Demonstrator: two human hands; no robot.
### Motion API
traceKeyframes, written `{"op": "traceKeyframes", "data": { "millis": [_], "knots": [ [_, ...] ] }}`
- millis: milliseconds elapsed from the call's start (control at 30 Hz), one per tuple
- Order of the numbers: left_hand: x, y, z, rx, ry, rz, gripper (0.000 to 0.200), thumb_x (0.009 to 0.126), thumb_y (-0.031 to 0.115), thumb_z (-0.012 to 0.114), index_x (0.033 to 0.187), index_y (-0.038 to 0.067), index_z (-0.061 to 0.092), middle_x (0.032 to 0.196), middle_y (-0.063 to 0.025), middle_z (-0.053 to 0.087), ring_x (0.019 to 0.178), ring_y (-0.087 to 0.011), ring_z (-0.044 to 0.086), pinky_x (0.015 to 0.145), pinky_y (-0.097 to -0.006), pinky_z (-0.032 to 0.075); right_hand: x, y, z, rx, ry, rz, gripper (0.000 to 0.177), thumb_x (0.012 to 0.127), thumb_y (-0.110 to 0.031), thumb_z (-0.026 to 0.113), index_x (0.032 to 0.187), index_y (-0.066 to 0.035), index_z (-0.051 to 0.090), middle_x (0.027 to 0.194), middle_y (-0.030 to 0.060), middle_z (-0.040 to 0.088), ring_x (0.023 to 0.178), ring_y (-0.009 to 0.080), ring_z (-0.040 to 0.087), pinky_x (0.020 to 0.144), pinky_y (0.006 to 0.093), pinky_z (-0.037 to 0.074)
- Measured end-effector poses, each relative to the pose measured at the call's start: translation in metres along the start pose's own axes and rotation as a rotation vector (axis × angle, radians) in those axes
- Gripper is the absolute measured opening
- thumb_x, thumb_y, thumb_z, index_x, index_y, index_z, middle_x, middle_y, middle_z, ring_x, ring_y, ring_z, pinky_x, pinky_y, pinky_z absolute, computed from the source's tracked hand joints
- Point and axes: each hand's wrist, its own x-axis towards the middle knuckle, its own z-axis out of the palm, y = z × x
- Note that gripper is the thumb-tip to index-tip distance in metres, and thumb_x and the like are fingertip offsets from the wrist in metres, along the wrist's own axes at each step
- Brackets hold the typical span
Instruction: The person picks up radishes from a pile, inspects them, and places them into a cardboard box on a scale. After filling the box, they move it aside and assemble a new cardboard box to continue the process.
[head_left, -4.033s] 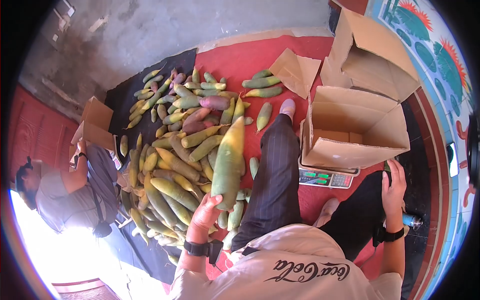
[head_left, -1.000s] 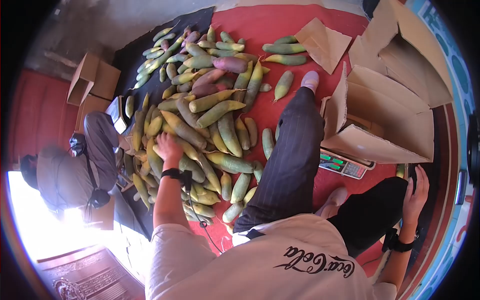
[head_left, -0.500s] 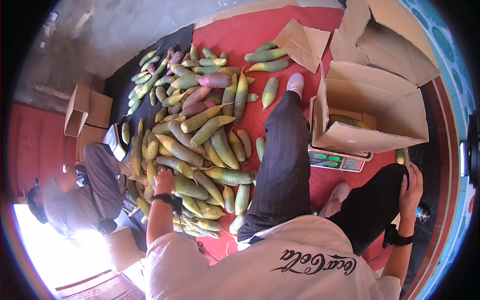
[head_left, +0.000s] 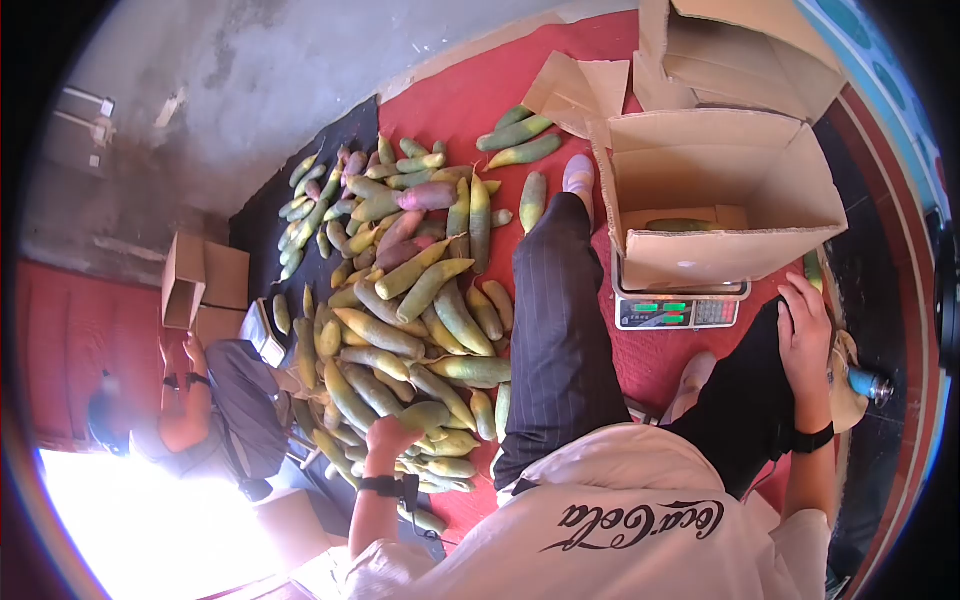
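Note:
My left hand (head_left: pixel 392 437) is closed around the near end of a green radish (head_left: pixel 426 414) at the front of a large heap. The fingertips are partly hidden. Green and yellowish radishes (head_left: pixel 462 318) lie piled around it, with a few purple-pink ones (head_left: pixel 427 196) farther back. On the right, my right hand (head_left: pixel 805 335) rests by my bent knee with its fingers stretched out, holding nothing. A cardboard box (head_left: pixel 720 255) stands with its top up on a digital scale (head_left: pixel 675 312) between my legs. Inside the box lies a green radish (head_left: pixel 684 225).
More open cardboard boxes (head_left: pixel 745 65) stand at the back right. Several radishes (head_left: pixel 525 150) lie beyond my foot. At left, another person (head_left: pixel 205 400) sits by the heap near a small carton (head_left: pixel 225 275) and a second scale (head_left: pixel 262 333). A bottle (head_left: pixel 868 385) lies right.
My left hand has moved right and nearer to me, from spread fingers on the heap to a radish. My right hand has lifted slightly. The other person's hands have risen to the carton.

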Motion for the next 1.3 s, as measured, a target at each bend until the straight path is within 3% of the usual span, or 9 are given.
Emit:
{"op": "traceKeyframes", "data": {
  "millis": [133,300,467,600,733,867,1033,1167,1300],
  "knots": [
    [-0.020,0.001,-0.030,-0.347,-0.013,0.027,0.049,0.063,0.044,0.073,0.082,-0.001,0.067,0.063,-0.0106,0.064,0.058,-0.0195,0.063,0.056,-0.0311,0.050,-0.003,-0.002,-0.006,0.022,0.032,-0.022,0.019,0.076,0.004,0.058,0.095,0.002,0.059,0.105,0.0155,0.058,0.094,0.0313,0.058,0.081,0.0355,0.047],
    [-0.024,-0.001,-0.050,-0.969,0.066,0.088,0.044,0.067,0.029,0.075,0.092,-0.005,0.063,0.066,-0.0077,0.062,0.057,-0.0119,0.059,0.052,-0.0247,0.048,-0.007,-0.013,-0.011,0.081,0.052,0.000,0.020,0.075,0.004,0.059,0.095,0.002,0.059,0.105,0.0151,0.058,0.094,0.0310,0.058,0.081,0.0350,0.047],
    [-0.080,0.042,-0.129,-1.399,0.079,0.559,0.063,0.065,0.037,0.078,0.108,-0.005,0.056,0.085,-0.0073,0.063,0.068,-0.0136,0.060,0.059,-0.0244,0.050,0.004,-0.049,-0.026,0.220,0.035,-0.023,0.026,0.074,0.003,0.061,0.099,0.000,0.059,0.105,0.0153,0.058,0.092,0.0306,0.059,0.079,0.0352,0.048],
    [-0.103,0.084,-0.151,-1.452,-0.067,0.774,0.077,0.056,0.041,0.081,0.111,-0.007,0.055,0.090,-0.0077,0.063,0.079,-0.0145,0.060,0.076,-0.0275,0.049,0.012,-0.082,-0.044,0.361,-0.030,-0.137,0.052,0.065,-0.010,0.072,0.113,-0.004,0.054,0.114,0.0153,0.055,0.101,0.0336,0.054,0.086,0.0395,0.045],
    [-0.119,0.136,-0.152,-1.355,-0.386,0.999,0.071,0.057,0.018,0.082,0.117,-0.006,0.053,0.101,-0.0077,0.061,0.094,-0.0146,0.057,0.087,-0.0274,0.044,0.013,-0.101,-0.051,0.480,-0.249,-0.201,0.074,0.057,-0.023,0.078,0.123,-0.010,0.048,0.129,0.0153,0.044,0.113,0.0345,0.046,0.094,0.0434,0.039],
    [-0.122,0.170,-0.151,-0.894,-0.307,1.335,0.064,0.061,0.022,0.082,0.112,-0.003,0.055,0.102,-0.0090,0.061,0.095,-0.0159,0.057,0.085,-0.0283,0.043,0.002,-0.091,-0.052,0.635,-0.663,-0.100,0.074,0.053,-0.018,0.080,0.119,-0.006,0.049,0.112,0.0156,0.054,0.099,0.0314,0.056,0.086,0.0357,0.045],
    [-0.114,0.194,-0.156,-0.772,-0.319,1.394,0.067,0.060,0.026,0.082,0.113,-0.003,0.055,0.102,-0.0083,0.061,0.098,-0.0138,0.055,0.088,-0.0278,0.042,-0.017,-0.077,-0.047,0.730,-0.616,0.019,0.072,0.051,-0.019,0.082,0.114,-0.002,0.052,0.103,0.0139,0.058,0.095,0.0296,0.058,0.084,0.0336,0.045],
    [-0.104,0.218,-0.164,-1.122,-0.481,1.323,0.063,0.075,0.036,0.072,0.120,-0.001,0.050,0.108,-0.0065,0.058,0.101,-0.0143,0.053,0.091,-0.0282,0.040,-0.012,-0.068,-0.062,0.781,-0.475,0.183,0.068,0.050,-0.019,0.080,0.109,0.002,0.054,0.101,0.0121,0.059,0.093,0.0222,0.058,0.085,0.0313,0.043],
    [-0.087,0.249,-0.169,-1.236,-0.169,1.422,0.056,0.088,0.034,0.054,0.129,-0.001,0.038,0.120,-0.0124,0.050,0.111,-0.0168,0.047,0.092,-0.0303,0.039,0.009,-0.058,-0.088,0.611,-0.269,0.325,0.074,0.049,-0.030,0.077,0.111,0.002,0.053,0.101,0.0078,0.057,0.096,0.0178,0.056,0.087,0.0290,0.041]
  ]
}}
